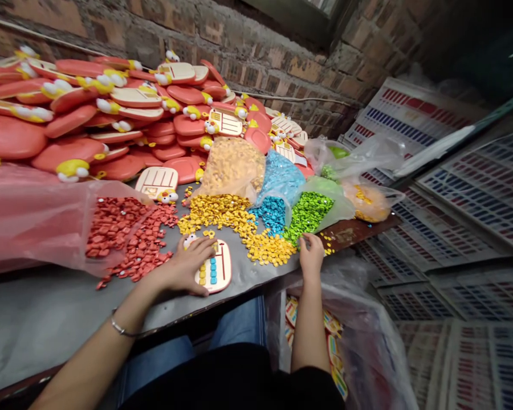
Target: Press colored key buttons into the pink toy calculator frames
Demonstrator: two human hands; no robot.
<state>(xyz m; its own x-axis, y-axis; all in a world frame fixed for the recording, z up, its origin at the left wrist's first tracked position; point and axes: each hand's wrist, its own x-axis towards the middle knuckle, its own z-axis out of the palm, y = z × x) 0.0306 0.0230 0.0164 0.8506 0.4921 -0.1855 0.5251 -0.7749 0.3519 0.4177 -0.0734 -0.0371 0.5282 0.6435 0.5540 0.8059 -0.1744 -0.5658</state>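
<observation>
My left hand (187, 266) lies flat, fingers spread, on a small cream toy board (217, 269) with a red rim that holds rows of yellow and blue beads. My right hand (311, 254) is at the near edge of the green bead pile (308, 213), its fingers curled together in a pinch on something too small to make out. Yellow beads (235, 219) and blue beads (272, 212) spill from plastic bags between the two hands. Red beads (132, 236) spread out of a pink bag left of my left hand.
A tall heap of red toy boards with yellow chick heads (111, 108) fills the back left against a brick wall. Stacked trays of finished boards (453, 228) stand at right. A bag of filled boards (337, 353) hangs below the grey table (47, 319) edge.
</observation>
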